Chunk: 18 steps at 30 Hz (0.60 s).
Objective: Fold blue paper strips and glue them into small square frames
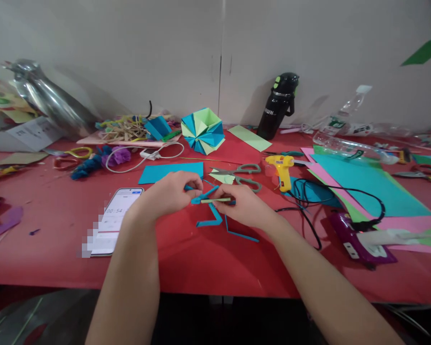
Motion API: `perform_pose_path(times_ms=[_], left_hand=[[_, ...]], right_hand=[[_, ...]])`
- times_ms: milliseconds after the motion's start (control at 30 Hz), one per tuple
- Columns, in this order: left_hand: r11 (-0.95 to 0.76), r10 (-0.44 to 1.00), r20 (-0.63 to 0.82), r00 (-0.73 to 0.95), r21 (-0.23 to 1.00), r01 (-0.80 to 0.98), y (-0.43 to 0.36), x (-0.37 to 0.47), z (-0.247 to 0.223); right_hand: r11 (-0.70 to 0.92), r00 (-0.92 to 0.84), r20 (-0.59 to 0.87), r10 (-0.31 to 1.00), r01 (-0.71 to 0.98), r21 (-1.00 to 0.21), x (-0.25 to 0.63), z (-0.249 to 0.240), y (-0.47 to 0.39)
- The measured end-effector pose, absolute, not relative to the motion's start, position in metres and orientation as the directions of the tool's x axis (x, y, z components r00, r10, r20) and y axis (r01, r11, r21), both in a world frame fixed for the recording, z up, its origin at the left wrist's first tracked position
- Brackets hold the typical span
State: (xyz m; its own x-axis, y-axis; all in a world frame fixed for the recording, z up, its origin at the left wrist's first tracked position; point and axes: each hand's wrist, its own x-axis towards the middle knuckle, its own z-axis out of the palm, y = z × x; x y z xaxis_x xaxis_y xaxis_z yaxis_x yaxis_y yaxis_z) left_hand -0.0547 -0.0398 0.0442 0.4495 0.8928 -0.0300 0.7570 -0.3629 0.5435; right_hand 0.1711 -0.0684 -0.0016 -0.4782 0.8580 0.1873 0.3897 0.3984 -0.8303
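My left hand [179, 189] pinches one end of a folded blue paper strip [209, 194] just above the red tabletop. My right hand [241, 205] has its fingers closed on the other side of the same strip. A thin light green strip [215, 201] runs across at my right fingertips; how it is held is hard to make out. Bent blue lengths [211, 222] hang or lie below, and another thin one [242, 235] reaches to the right. Scissors [246, 168] with grey handles lie just behind my hands, partly over a pale green paper piece [222, 177].
Left of my forearm lies a phone [117, 220] showing a timer. Behind are a blue sheet [172, 171] and a blue-green folded paper ball [203, 132]. To the right sit a yellow glue gun [282, 170], black cable, a purple power strip [357, 239] and coloured sheets [377, 187].
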Motion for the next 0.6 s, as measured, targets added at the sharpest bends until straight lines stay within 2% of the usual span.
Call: perform_pose_path(times_ms=[100, 233, 500, 600], left_hand=[[-0.391, 0.883, 0.062, 0.466, 0.647, 0.654, -0.043, -0.047, 0.052], [-0.349, 0.9, 0.12, 0.42, 0.776, 0.526, -0.046, -0.032, 0.057], [-0.348, 0.897, 0.185, 0.402, 0.857, 0.381, -0.04, -0.023, 0.05], [-0.319, 0.891, 0.151, 0.428, 0.88, 0.352, -0.039, -0.028, 0.052]], right_hand=[[0.357, -0.426, 0.198, 0.883, 0.334, -0.872, 0.171, -0.004, -0.067], [0.296, -0.403, 0.192, 0.895, 0.215, -0.931, 0.171, -0.005, -0.065], [0.166, -0.321, 0.147, 0.936, 0.031, -0.986, 0.17, -0.001, -0.062], [0.131, -0.287, 0.133, 0.949, -0.024, -0.991, 0.173, 0.0, -0.06]])
